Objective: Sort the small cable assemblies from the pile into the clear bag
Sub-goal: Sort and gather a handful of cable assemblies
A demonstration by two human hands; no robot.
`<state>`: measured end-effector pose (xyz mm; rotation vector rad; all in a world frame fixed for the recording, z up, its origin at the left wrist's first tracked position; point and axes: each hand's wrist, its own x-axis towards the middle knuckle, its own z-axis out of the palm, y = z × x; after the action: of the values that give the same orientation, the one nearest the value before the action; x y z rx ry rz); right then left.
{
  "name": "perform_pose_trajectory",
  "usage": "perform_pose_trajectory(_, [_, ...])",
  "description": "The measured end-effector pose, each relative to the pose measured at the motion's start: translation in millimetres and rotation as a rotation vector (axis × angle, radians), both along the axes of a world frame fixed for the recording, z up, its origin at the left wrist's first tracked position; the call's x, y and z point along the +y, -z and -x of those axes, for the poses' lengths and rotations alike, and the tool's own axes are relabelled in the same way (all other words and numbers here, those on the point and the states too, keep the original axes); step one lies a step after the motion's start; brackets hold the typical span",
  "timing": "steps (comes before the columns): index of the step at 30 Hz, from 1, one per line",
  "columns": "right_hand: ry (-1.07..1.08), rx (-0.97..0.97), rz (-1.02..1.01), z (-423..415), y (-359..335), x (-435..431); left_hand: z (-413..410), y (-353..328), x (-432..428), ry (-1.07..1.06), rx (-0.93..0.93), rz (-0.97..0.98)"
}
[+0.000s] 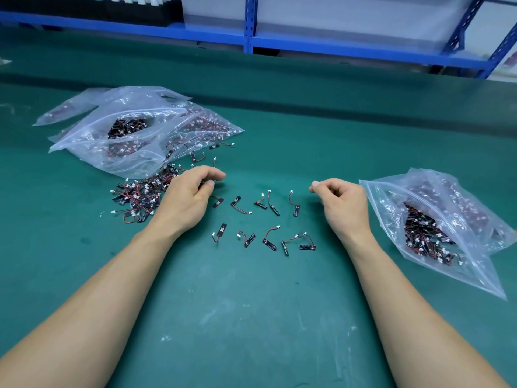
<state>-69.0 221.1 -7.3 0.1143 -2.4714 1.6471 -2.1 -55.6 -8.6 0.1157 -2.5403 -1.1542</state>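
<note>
Pile (142, 196) of small cable assys sits on the green mat (251, 317), left of centre, its far edge against a heap of clear bags (84, 135) that are also stuffed w/ assys. Your left hand (190, 194) is at the pile's right edge, fingers curled down toward the mat, thumb tucked beneath the forefinger; can't tell whether it has hold of a part. Your right hand (342, 201) hovers apart from it, fingers curled in, thumb tip against forefinger, nothing visible in the pinch. Between the hands approx. ten loose assys (236, 202) lie spread in two rough rows, each a black tab w/ red-black wire and white plug. The clear bag (453, 275) lies at far right, mouth open toward you, a dark clump of assys inside; your right hand is just beside its near corner. Blue racking (249, 23) runs along the back.
</note>
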Motion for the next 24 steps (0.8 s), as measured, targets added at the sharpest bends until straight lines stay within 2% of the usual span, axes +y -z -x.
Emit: perform_pose_trajectory(24, [0.030,-0.009,-0.004,1.9,0.7,0.5,-0.2,-1.1,0.6,0.007,-0.009,0.016])
